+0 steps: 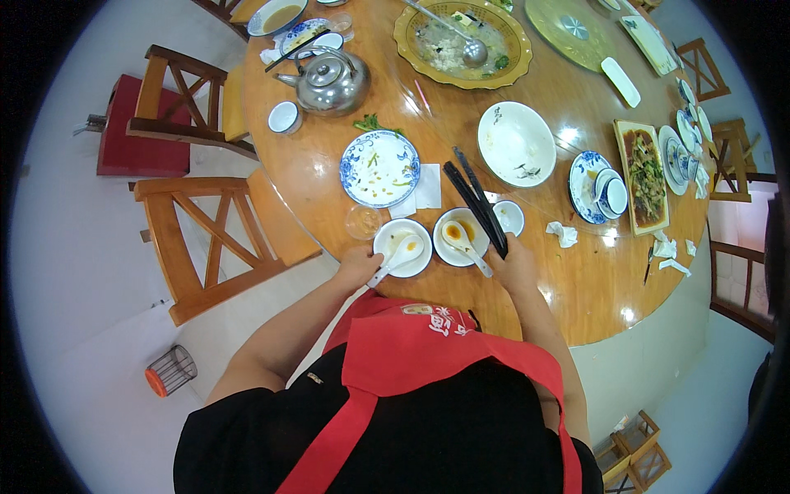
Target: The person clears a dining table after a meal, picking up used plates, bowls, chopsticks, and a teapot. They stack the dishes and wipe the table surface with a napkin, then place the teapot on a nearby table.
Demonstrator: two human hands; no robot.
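My left hand (360,265) grips the near left rim of a small white bowl (420,267) with a white soup spoon (405,249) in it. A bundle of black chopsticks (472,196) is held in my right hand (513,262), pointing away to the upper left. Between my hands stands a second small bowl (443,254) with brown sauce and a spoon (460,239). An empty-looking small cup (508,217) stands just beyond my right hand. Farther in, a blue-patterned plate (382,170) bears food scraps, beside a clear glass (363,223) and white napkins (428,185).
On the round wooden table (574,278) stand a metal kettle (333,83), a white cup (284,117), a large white bowl (517,139), a yellow soup basin (404,46) with a ladle, stacked dishes (592,200) and an oblong dish of food (645,176). Wooden chairs (185,247) stand at the left.
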